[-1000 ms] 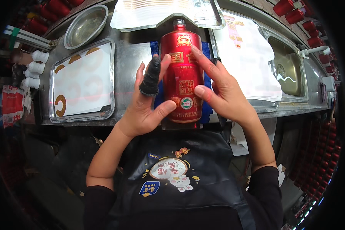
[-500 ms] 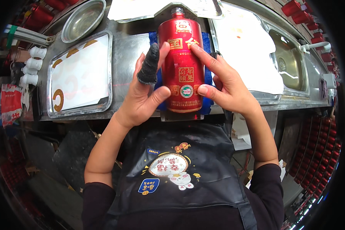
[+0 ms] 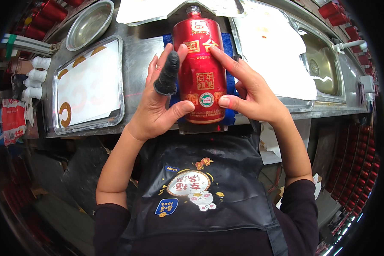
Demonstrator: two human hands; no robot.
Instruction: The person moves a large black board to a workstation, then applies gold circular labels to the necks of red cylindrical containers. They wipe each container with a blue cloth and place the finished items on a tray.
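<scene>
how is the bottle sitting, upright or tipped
Tipped: the bottle shows its front to the camera above, with its neck at the far end.

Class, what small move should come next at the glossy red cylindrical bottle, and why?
Perhaps the right hand should gently press the gold characters on the bottle: its index fingertip and thumb lie right at them.

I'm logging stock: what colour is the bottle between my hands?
The bottle is mostly red with gold markings, showing best in the head view.
</scene>
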